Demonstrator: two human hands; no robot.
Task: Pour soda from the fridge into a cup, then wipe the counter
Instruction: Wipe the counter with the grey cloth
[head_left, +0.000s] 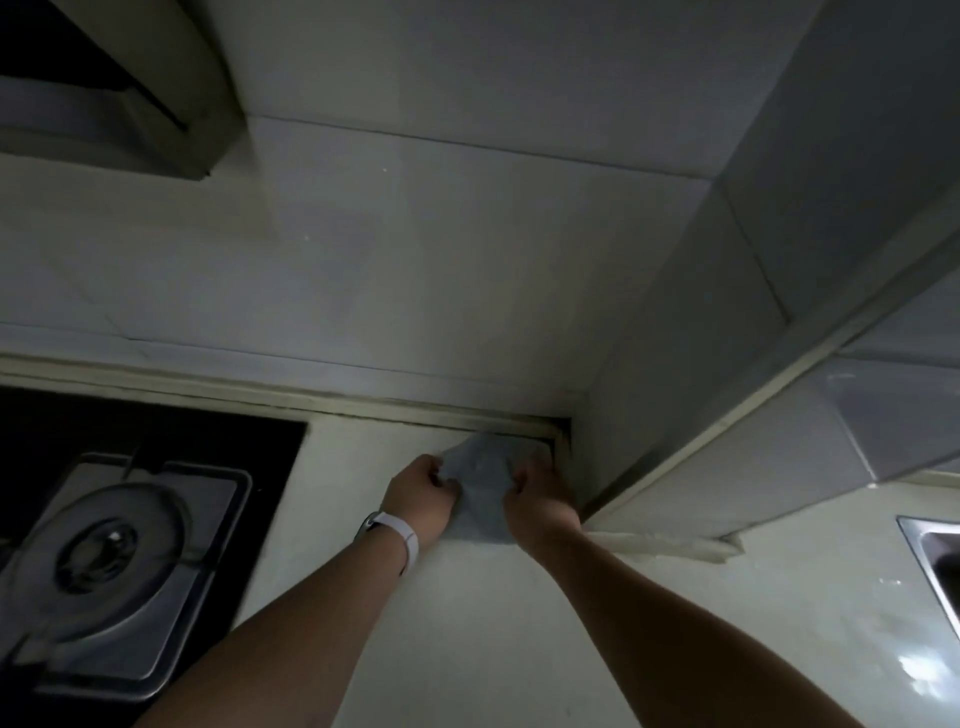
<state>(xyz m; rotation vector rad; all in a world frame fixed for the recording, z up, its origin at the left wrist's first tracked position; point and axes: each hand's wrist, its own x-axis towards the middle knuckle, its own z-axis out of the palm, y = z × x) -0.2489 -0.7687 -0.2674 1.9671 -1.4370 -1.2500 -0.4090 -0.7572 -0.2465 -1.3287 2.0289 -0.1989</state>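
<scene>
Pretty dim kitchen shot here. Both hands are out at the far end of the counter (467, 623), right in the back corner where the tiled wall (415, 260) meets the tiled side column (727, 364).

The grey cloth (480, 486) is lying in that corner, its far edge touching the trim strip that runs along the base of the wall. The left hand (423, 499) has the cloth's left edge bunched up in its curled fingers, and the right hand (537, 501) is doing the same on the cloth's right edge, fingers closed down on the fabric. So both hands are gripping the cloth from either side, with the middle of it spread between them and the near part resting on the counter between the two wrists.

There's a white watch band (402, 538) on the left wrist, just on the near side of the cloth.

Left of the cloth, well apart from it, is the black glass stove top (249, 467) with a round burner (104, 540) sitting in its metal frame. Above that, way up from the cloth, you can see the underside of the range hood (104, 88). Off to the right of the cloth, past the tiled column, a corner of the steel sink (935, 561) pokes in at the edge of the view.

Can't see any cup or soda in this shot. It's somewhat blurry too, so I can't make out the individual fingertips.
</scene>
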